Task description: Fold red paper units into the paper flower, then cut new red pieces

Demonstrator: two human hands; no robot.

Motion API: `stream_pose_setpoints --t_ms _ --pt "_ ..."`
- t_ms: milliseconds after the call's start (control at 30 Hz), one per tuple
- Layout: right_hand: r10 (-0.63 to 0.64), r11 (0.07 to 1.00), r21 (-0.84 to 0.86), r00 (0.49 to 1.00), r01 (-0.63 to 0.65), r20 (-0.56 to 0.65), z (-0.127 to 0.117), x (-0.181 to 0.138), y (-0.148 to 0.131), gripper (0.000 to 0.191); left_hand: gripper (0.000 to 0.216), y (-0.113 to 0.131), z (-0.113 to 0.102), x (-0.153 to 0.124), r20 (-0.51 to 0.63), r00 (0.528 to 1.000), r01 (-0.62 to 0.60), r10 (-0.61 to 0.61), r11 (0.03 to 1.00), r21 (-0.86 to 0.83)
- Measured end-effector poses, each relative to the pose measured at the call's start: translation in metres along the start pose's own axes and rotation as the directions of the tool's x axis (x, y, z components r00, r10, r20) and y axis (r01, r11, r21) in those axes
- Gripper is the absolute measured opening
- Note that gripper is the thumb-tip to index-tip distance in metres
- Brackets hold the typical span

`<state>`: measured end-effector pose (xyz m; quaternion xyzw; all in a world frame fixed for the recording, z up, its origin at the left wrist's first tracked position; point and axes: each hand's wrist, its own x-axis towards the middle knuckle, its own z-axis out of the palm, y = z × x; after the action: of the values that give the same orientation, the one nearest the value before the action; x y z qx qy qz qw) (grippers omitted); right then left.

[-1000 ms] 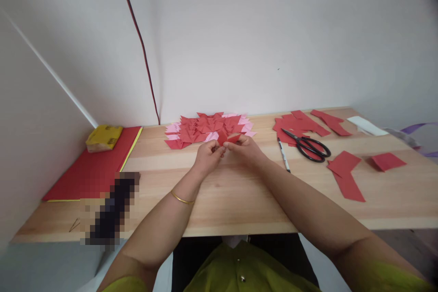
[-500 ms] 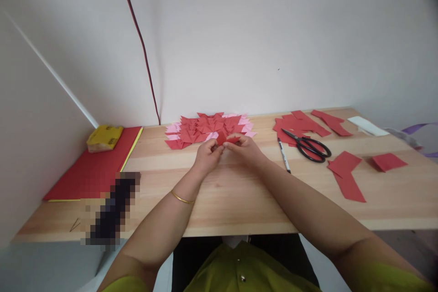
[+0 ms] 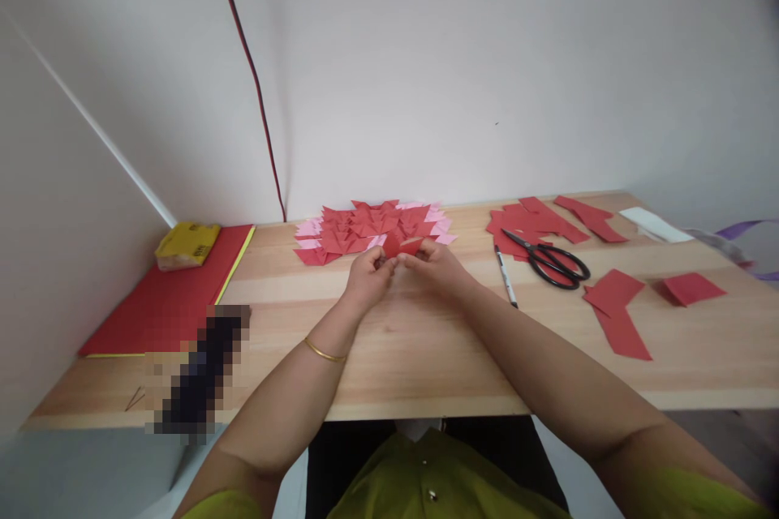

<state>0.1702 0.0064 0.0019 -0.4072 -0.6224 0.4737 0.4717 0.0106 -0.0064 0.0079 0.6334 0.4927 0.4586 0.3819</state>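
Note:
Between my two hands, just above the wooden table (image 3: 389,357), is a small folded piece of red paper (image 3: 393,246). My left hand (image 3: 368,276) pinches its left side, with the fingers curled. On the other side, my right hand (image 3: 436,263) grips it between thumb and fingers. My fingertips cover much of the paper, so its full shape is hidden. Right behind the hands lies a spread of folded red and pink paper pieces (image 3: 365,220), pointed and overlapping in rows.
Right of my hands are a marker pen (image 3: 505,276), black-handled scissors (image 3: 551,263) and red paper scraps (image 3: 517,219). Cut red paper (image 3: 621,316) and a folded red square (image 3: 694,289) lie farther right. At left, a yellow packet (image 3: 188,244) rests on red sheets (image 3: 164,300).
The red paper in my fingers is tilted slightly differently, showing a pointed top. Both hands stay in nearly the same place, still holding it.

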Motion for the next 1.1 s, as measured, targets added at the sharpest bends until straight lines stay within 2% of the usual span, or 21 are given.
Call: stream_pose_setpoints --t_ms 167,333,433,567,700,833,967,1100 --pt "-0.052 0.997 -0.052 0.998 0.050 -0.022 0.000 0.000 0.000 0.024 0.022 0.001 0.001 -0.001 0.034 0.999 0.020 -0.019 0.999 -0.041" --pt "0.016 0.986 -0.164 0.998 -0.026 -0.062 -0.002 0.001 -0.003 0.033 0.019 0.001 0.001 0.000 0.045 0.999 0.015 -0.012 0.996 -0.084" --pt "0.033 0.993 -0.109 0.999 -0.037 -0.041 -0.001 0.000 -0.006 0.035 0.021 -0.004 0.001 0.000 0.027 0.999 0.043 -0.040 0.992 -0.123" --pt "-0.035 0.999 -0.021 0.999 0.036 0.036 0.001 -0.001 -0.008 0.032 0.023 -0.011 0.003 0.002 0.031 0.997 0.077 -0.073 0.975 -0.209" --pt "-0.076 0.990 -0.115 0.997 0.080 0.032 -0.001 -0.001 -0.006 0.032 0.021 -0.011 0.004 0.002 0.040 0.996 0.082 -0.075 0.967 -0.241" --pt "-0.052 0.980 -0.192 0.999 0.050 -0.007 -0.003 0.000 -0.005 0.038 0.019 -0.010 0.004 0.002 0.040 0.997 0.072 -0.064 0.969 -0.237" --pt "-0.026 0.987 -0.157 1.000 0.025 -0.001 -0.001 -0.001 -0.006 0.031 0.022 -0.012 0.003 0.002 0.027 0.995 0.100 -0.096 0.965 -0.244" --pt "-0.080 0.988 -0.133 0.997 0.082 0.022 -0.001 -0.001 -0.004 0.026 0.024 -0.009 0.003 0.002 0.074 0.991 0.127 -0.113 0.963 -0.236"
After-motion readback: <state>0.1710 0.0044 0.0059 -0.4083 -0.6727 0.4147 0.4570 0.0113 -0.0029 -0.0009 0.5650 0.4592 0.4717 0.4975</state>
